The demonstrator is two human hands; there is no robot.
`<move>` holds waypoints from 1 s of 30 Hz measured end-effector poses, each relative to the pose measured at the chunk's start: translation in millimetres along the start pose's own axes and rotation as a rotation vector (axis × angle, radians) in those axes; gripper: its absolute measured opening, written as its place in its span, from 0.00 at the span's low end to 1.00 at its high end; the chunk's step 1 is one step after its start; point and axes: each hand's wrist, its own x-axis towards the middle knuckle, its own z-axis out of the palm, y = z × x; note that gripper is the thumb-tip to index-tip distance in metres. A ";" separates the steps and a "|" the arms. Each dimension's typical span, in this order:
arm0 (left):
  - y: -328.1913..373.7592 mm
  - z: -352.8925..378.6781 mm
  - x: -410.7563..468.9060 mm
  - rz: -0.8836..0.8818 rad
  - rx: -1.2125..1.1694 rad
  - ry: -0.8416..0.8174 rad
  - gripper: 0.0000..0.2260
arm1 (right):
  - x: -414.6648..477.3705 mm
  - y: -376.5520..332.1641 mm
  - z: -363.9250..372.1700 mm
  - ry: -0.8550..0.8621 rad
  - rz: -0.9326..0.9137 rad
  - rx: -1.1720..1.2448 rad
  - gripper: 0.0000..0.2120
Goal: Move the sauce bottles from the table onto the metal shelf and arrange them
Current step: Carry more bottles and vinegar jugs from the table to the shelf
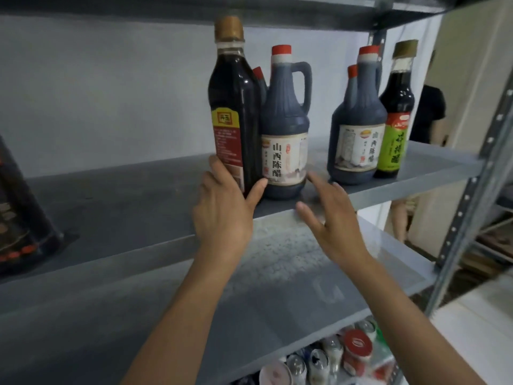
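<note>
dark bottle (pixel 19 215) cut by left edge, jug (pixel 259 79) mostly hidden, cans (pixel 330 359) blurred

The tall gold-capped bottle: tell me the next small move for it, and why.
Probably let go of it with the left hand. The tall gold-capped bottle already stands upright on the shelf, tight against the handled vinegar jug, and the right hand hovers open, touching nothing.

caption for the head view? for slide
Left hand grips a tall gold-capped bottle beside a red-capped jug on the metal shelf; right hand open.
</note>
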 end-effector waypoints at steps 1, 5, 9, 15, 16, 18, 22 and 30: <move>-0.2 -1.2 -10.3 0.015 0.041 0.030 0.37 | -19.7 6.3 -1.0 0.006 -0.025 -0.067 0.31; -9.4 13.1 -79.5 0.309 0.001 0.192 0.25 | -122.6 34.2 -12.5 -0.107 0.090 -0.216 0.31; -9.7 49.0 -170.9 0.577 -0.042 -0.086 0.25 | -256.2 58.8 -43.2 -0.217 0.409 -0.327 0.32; 34.6 98.7 -283.1 0.751 0.023 -0.722 0.31 | -459.6 36.3 -132.7 -0.207 0.991 -0.478 0.33; 47.4 104.7 -302.3 0.802 0.019 -0.772 0.32 | -486.8 24.8 -151.8 -0.183 1.080 -0.507 0.32; 72.3 110.1 -340.4 0.912 -0.021 -0.829 0.33 | -529.9 -1.0 -185.9 -0.135 1.244 -0.554 0.33; 130.1 84.0 -433.9 1.155 -0.163 -0.937 0.33 | -598.1 -65.5 -250.2 -0.017 1.481 -0.688 0.38; 201.4 -11.7 -600.9 1.629 -0.348 -1.070 0.33 | -693.0 -184.3 -307.5 0.168 1.785 -0.846 0.34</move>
